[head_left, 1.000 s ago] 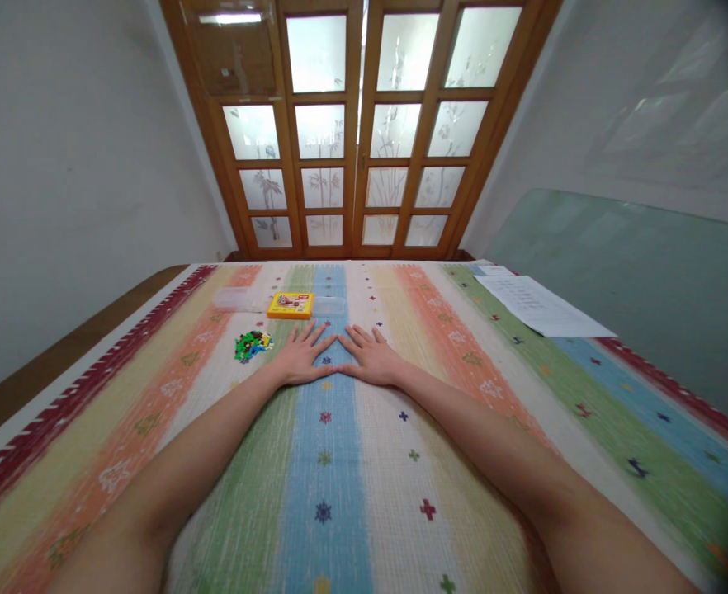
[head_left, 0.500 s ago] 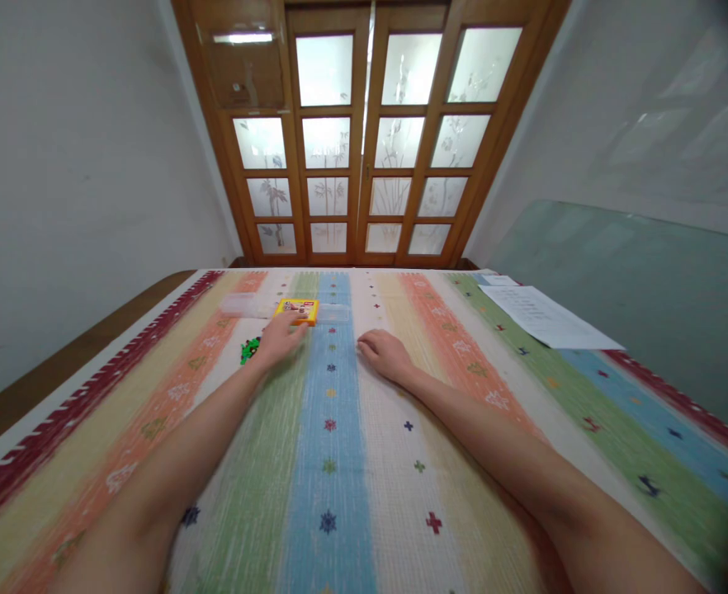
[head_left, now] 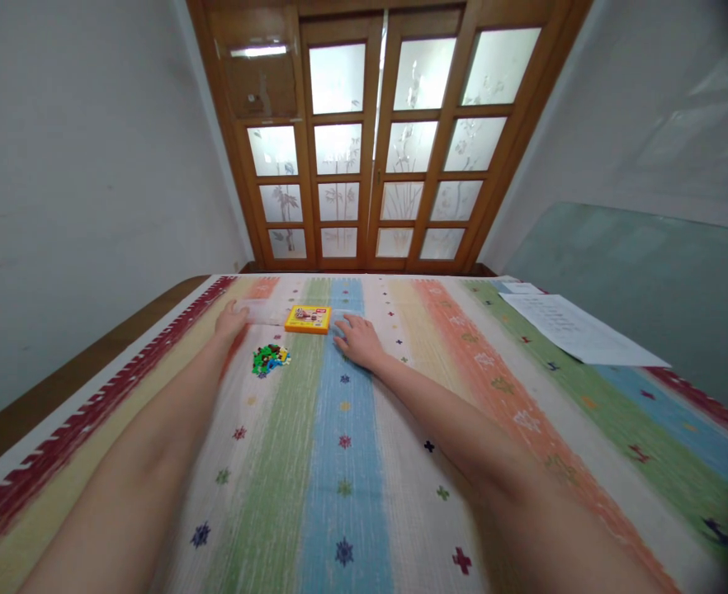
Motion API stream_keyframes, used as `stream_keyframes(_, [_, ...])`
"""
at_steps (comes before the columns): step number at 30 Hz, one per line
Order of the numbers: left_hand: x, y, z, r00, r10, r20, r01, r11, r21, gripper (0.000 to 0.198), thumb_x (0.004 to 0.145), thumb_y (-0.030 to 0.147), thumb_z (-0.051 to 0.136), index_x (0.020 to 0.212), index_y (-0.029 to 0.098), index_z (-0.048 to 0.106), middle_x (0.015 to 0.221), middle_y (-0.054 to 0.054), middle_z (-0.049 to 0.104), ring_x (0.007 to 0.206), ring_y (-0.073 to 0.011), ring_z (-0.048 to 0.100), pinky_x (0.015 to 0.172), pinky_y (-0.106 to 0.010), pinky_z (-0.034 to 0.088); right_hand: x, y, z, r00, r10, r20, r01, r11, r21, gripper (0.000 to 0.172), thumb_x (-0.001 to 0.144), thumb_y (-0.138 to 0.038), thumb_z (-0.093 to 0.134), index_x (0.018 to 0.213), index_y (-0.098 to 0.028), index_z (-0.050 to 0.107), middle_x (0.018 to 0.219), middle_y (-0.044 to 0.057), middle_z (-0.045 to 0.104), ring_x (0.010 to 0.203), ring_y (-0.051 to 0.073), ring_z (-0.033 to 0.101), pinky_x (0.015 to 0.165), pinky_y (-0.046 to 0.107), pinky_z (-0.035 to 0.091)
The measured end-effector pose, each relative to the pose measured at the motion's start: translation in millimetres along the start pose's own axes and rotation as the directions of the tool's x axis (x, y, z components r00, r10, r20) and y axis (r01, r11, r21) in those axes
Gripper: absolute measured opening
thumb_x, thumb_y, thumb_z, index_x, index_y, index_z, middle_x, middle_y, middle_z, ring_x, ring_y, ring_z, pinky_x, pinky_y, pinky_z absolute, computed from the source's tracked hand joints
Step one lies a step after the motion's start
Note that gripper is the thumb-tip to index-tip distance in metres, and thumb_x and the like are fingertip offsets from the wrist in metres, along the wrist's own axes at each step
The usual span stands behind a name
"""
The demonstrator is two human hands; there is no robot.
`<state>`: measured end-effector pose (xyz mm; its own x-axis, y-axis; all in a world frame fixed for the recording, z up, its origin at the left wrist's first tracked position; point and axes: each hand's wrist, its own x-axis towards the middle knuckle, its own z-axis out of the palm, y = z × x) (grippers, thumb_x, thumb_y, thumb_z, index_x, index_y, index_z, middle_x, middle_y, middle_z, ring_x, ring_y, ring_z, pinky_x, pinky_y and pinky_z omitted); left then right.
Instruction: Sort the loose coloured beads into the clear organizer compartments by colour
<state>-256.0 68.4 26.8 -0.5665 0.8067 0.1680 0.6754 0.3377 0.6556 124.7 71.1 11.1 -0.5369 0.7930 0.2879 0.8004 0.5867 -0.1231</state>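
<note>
Striped cloth (head_left: 314,462) covered the bench (head_left: 79,369), where a box (head_left: 308,319) lay between left tray (head_left: 265,312) and right tray (head_left: 338,315), bricks (head_left: 269,360) sat heaped, unsorted, the left hand (head_left: 233,317) met the left tray, grip unclear, and the right hand (head_left: 359,339) spread at the right tray.

1. Cloth (head_left: 333,520): super stripy, green, blue, orange, cream, dark red, with little crosses and star-type motifs.
2. Big wooden door (head_left: 339,119) at the back, frosted panes with plant designs, pretty bright.
3. Printed sheet (head_left: 578,330) off to the right, text too small to read, smaller paper (head_left: 521,288) just behind it.
4. Pale green panel (head_left: 636,272), rounded corner, by the plain grey-white wall (head_left: 624,99).
</note>
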Motion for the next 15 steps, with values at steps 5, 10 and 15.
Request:
stream_keyframes(5, [1, -4, 6.6, 0.999, -0.03, -0.023, 0.029, 0.999, -0.045, 0.063, 0.095, 0.045, 0.058, 0.152, 0.019, 0.048, 0.155, -0.015, 0.054, 0.139, -0.0313, 0.053, 0.115, -0.041, 0.04, 13, -13, 9, 0.999, 0.045, -0.031, -0.046, 0.999, -0.026, 0.053, 0.104, -0.051, 0.047, 0.151, -0.026, 0.049, 0.158, 0.015, 0.045, 0.145, 0.034, 0.039, 0.121, 0.056, 0.021])
stream_keyframes(10, [-5, -1, 11.3, 1.0, -0.016, -0.009, 0.016, 1.0, -0.006, 0.062, 0.094, 0.046, 0.06, 0.149, 0.019, 0.051, 0.149, -0.015, 0.06, 0.133, -0.0337, 0.059, 0.11, -0.044, 0.044, 6, -6, 5, 0.999, 0.037, -0.03, -0.037, 0.999, -0.005, 0.049, 0.104, -0.046, 0.048, 0.148, -0.024, 0.052, 0.153, 0.014, 0.051, 0.14, 0.033, 0.043, 0.116, 0.049, 0.03])
stream_keyframes(15, [-24, 27, 19.8, 0.997, 0.069, 0.044, -0.069, 0.997, -0.017, 0.057, 0.091, 0.045, 0.066, 0.143, 0.025, 0.055, 0.143, -0.01, 0.064, 0.129, -0.0333, 0.061, 0.108, -0.044, 0.046, -14, 18, -9, 0.994, 0.103, -0.041, -0.104, 0.994, -0.029, 0.048, 0.103, -0.045, 0.049, 0.146, -0.023, 0.054, 0.145, 0.016, 0.057, 0.132, 0.033, 0.048, 0.112, 0.048, 0.032])
